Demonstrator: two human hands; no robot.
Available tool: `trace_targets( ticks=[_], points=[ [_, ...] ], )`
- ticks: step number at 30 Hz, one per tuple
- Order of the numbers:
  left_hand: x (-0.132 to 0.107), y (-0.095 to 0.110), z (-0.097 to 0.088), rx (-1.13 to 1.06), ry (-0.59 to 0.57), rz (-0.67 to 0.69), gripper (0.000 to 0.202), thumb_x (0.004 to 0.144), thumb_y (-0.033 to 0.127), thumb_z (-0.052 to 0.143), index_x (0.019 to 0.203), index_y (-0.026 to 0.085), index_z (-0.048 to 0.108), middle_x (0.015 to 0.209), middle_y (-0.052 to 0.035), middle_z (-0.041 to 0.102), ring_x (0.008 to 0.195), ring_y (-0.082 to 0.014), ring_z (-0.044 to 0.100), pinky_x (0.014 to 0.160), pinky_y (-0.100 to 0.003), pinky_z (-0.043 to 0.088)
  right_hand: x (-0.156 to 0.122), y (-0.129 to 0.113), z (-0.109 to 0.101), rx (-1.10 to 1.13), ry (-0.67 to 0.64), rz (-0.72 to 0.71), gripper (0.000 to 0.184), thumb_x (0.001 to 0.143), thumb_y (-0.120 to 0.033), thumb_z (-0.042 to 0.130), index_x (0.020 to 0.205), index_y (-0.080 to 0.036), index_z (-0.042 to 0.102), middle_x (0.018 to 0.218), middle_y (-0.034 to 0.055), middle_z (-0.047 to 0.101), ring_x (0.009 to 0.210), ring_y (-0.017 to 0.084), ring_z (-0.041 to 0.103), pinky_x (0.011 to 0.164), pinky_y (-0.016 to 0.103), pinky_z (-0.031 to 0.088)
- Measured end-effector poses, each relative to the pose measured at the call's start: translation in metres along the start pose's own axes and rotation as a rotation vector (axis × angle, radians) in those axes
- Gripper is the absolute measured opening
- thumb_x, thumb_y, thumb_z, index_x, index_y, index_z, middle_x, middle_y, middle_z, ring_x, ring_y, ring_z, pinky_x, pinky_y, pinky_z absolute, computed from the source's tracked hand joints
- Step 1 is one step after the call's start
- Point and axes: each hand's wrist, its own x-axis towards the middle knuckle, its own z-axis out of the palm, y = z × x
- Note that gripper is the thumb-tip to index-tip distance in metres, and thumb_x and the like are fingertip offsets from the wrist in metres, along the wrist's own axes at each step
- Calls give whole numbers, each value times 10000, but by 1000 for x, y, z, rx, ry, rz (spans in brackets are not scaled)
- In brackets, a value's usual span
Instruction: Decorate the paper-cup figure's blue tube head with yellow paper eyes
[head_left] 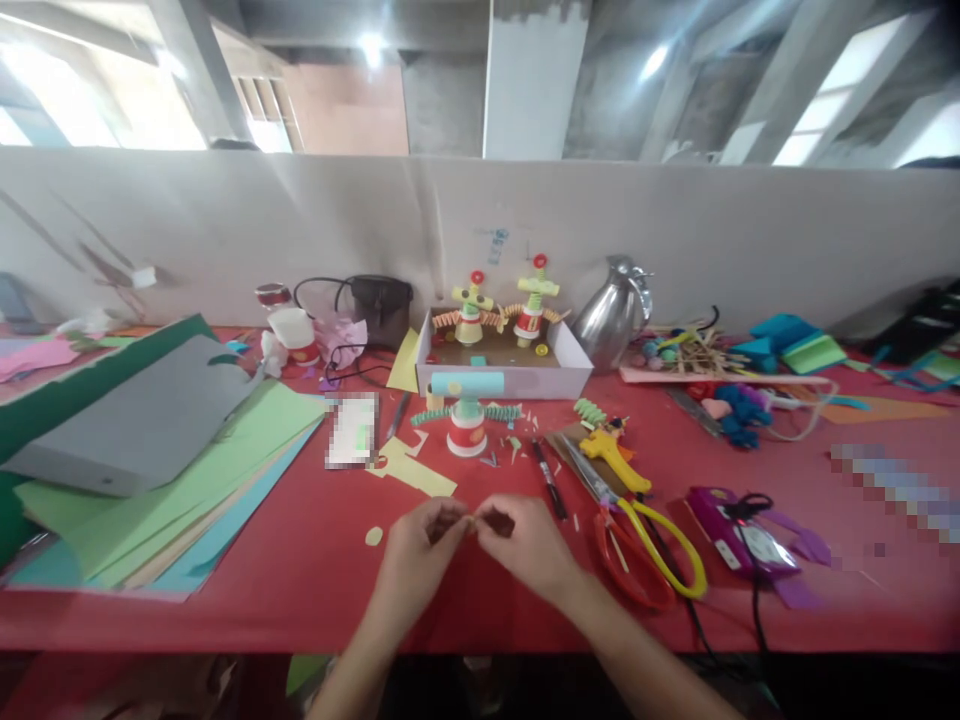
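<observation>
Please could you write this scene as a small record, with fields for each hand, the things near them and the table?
Left hand: fingers pinched on a small dark piece, too small to identify
Right hand: pinches the same piece, fingertips meeting the left hand's
Right of hands: scissors with yellow and red handles, yellow glue gun, black pen
Ahead: paper-cup figure, white box holding two figures
Left: stacked coloured paper
Surface: red table
</observation>
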Motion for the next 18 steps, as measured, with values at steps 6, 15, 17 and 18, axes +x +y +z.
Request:
trace_targets(
  ticks=[6,15,17,18],
  points=[
    [-3,-17,13,115,11,70,140,783,343,647,783,226,724,804,-35,750,793,-226,684,757,-311,494,-30,-2,-20,-409,27,-90,130,800,-119,610,784,-217,694,737,1,715,648,143,637,620,226,458],
    [1,-29,13,79,157,6,348,749,520,713,922,218,724,878,-37,747,730,-195,669,773,-312,517,-27,24,-131,-875,404,291,243,904,-164,526,1091,-119,674,1113,192,680,1078,288,617,946,374,444],
    [-2,-27,16,20,175,18,322,752,490,727,912,211,719,871,-32,746,707,-176,666,759,-294,519,-11,32,-145,-935,377,350,248,864,-159,585,1090,-115,676,1109,204,684,1101,305,615,962,378,431],
    [-5,-26,18,-15,181,31,298,753,468,735,897,208,716,857,-29,746,698,-170,667,749,-286,521,-3,36,-149,-954,360,381,283,847,-145,599,1120,-113,664,1108,210,687,1080,307,630,933,374,443]
  ],
)
